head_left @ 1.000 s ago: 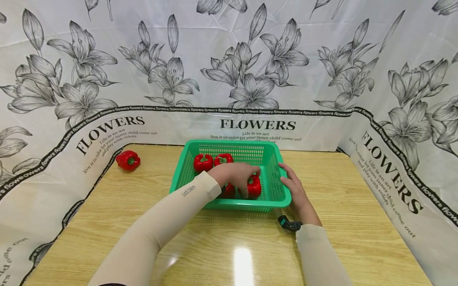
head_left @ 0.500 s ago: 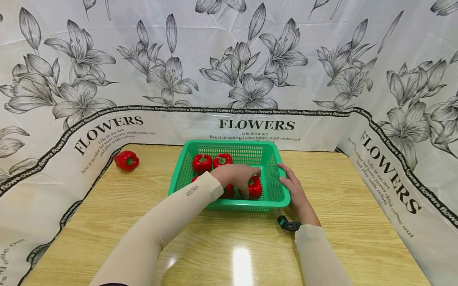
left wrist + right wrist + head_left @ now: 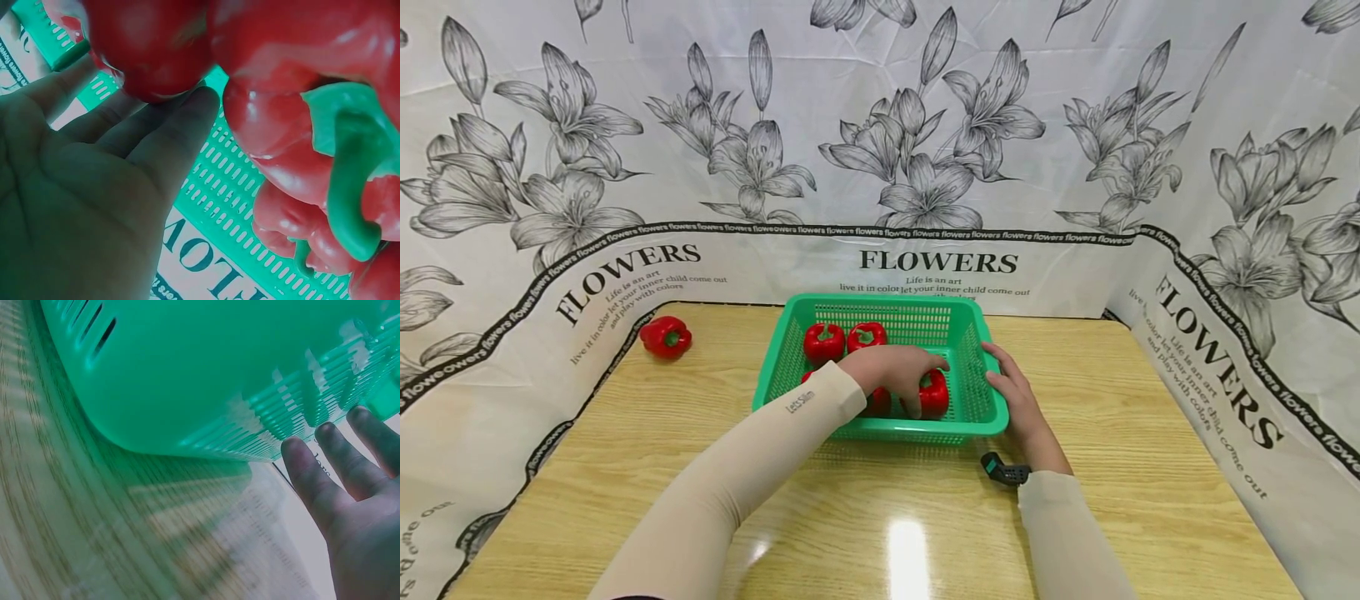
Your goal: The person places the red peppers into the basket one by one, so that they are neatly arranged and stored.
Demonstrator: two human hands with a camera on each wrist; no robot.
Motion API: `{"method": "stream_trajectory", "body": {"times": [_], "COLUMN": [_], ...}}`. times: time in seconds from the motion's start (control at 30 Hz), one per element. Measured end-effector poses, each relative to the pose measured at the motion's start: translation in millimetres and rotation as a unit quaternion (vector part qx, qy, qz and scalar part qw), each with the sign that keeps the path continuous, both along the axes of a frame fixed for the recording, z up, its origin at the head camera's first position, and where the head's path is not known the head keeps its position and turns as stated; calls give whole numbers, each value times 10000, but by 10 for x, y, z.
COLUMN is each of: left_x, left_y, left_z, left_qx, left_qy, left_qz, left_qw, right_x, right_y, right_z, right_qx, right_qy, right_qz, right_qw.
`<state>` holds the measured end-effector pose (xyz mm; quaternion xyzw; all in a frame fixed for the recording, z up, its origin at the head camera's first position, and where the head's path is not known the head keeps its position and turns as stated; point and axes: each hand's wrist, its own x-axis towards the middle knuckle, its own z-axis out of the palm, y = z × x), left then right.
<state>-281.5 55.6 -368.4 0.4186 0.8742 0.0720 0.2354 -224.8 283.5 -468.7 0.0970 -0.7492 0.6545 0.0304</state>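
A green plastic basket (image 3: 880, 427) stands on the table with several red bell peppers inside. My left hand (image 3: 895, 364) reaches into it from above and grips a bell pepper (image 3: 936, 397) near the front right. In the left wrist view, the fingers (image 3: 181, 128) lie against the underside of that pepper (image 3: 150, 44); the thumb is out of view. Another bell pepper with a green stem (image 3: 353, 181) sits close beside it. My right hand (image 3: 1022, 400) holds the basket's right rim, and its fingers (image 3: 300, 459) touch the outer wall in the right wrist view.
One more red bell pepper (image 3: 666, 337) lies on the wooden table (image 3: 820, 517) at the far left. Two bell peppers (image 3: 824, 342) stand at the basket's back left. White flower-printed cloth (image 3: 925, 250) walls in the back and sides.
My left forearm has shifted slightly to the right, uncovering a sliver of a pepper by the sleeve. Both hands otherwise keep their places, and the basket stays put.
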Motion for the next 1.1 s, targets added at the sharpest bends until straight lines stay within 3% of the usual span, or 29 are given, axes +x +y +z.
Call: {"method": "stream_trajectory", "body": {"times": [0.27, 0.53, 0.73, 1.1], "left_x": [0, 25, 38, 41], "left_y": [-30, -93, -200, -460], "left_z": [38, 87, 153, 228], "left_qx": [40, 100, 218, 689], "left_qy": [-116, -4, 18, 144], "left_qz": [3, 69, 253, 286], "left_qw": [9999, 9999, 9994, 9971], "right_x": [-9, -11, -13, 0], "right_y": [-6, 8, 8, -7], "right_z": [0, -29, -24, -8], "right_qx": [107, 113, 82, 9], "right_qy": [9, -34, -27, -65], "right_qz": [-61, -83, -113, -108], "right_qw": [9999, 9999, 9999, 9999]}}
